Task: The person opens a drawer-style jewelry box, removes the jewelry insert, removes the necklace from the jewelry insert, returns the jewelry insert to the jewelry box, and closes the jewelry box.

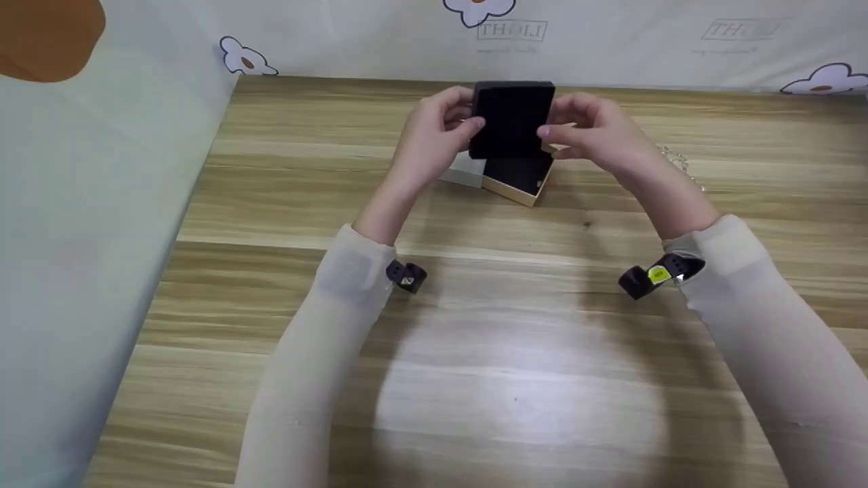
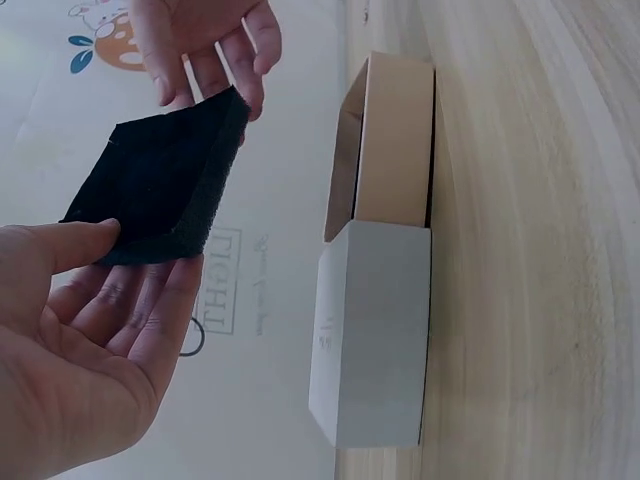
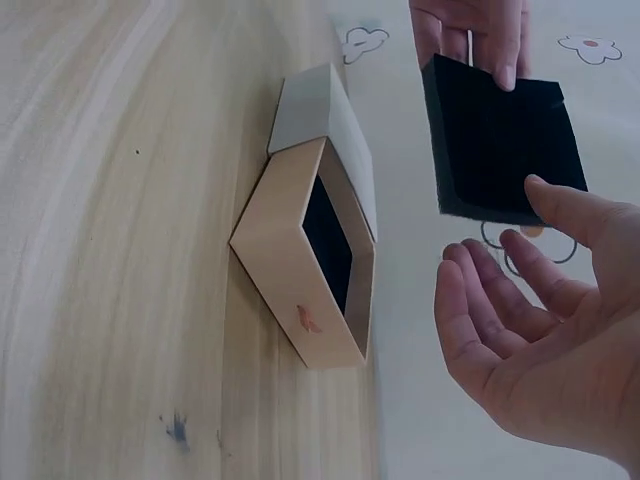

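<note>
A square black foam pad (image 1: 513,120) is held up above the far part of the table. My left hand (image 1: 434,132) pinches its left edge, thumb on the face and fingers behind, as the left wrist view also shows. At the opposite edge is my right hand (image 1: 597,132); in the right wrist view its thumb (image 3: 565,205) overlaps the pad's corner while the loosely bent fingers sit apart from it. Beneath the pad lies a drawer-style box: a tan tray (image 3: 290,255) with a black lining, partly slid out of a white sleeve (image 2: 385,335).
A thin beaded chain (image 1: 678,163) lies on the wood-grain table (image 1: 271,203), partly hidden by my right forearm. Behind the table's far edge hangs a pale cloth (image 1: 380,41) printed with flowers and lettering. Both wrists carry small black cameras.
</note>
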{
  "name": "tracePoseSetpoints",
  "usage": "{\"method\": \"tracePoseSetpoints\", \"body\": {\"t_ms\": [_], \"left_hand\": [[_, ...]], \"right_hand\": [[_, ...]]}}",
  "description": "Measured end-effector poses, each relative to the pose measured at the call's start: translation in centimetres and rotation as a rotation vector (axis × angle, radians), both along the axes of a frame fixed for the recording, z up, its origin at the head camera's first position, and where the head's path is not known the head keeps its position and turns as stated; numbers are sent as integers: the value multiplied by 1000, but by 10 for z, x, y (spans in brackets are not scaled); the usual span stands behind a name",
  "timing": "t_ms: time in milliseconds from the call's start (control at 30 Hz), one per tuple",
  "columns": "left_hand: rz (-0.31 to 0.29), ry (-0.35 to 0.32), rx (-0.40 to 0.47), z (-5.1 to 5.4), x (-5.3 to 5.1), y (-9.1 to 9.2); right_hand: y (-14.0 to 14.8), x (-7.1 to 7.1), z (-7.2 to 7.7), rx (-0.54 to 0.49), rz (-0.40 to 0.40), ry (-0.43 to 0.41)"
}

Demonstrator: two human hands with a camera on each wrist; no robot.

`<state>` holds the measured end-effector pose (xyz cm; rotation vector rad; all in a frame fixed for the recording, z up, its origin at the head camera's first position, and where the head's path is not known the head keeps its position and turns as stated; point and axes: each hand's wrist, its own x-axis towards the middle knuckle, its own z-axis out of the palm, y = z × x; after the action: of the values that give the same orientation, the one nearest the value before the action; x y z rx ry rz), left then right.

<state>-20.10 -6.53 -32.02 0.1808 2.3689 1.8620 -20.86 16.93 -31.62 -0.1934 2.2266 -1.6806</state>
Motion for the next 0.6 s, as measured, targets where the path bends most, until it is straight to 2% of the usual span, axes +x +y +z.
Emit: {"method": "tracePoseSetpoints", "body": {"t_ms": [233, 600], "left_hand": [[-31, -25, -25, -4, -1, 4], [-30, 1, -51, -8, -3, -4]], "right_hand": [[-3, 0, -5, -99, -52, -27], [2, 0, -6, -105, -65, -25]]}}
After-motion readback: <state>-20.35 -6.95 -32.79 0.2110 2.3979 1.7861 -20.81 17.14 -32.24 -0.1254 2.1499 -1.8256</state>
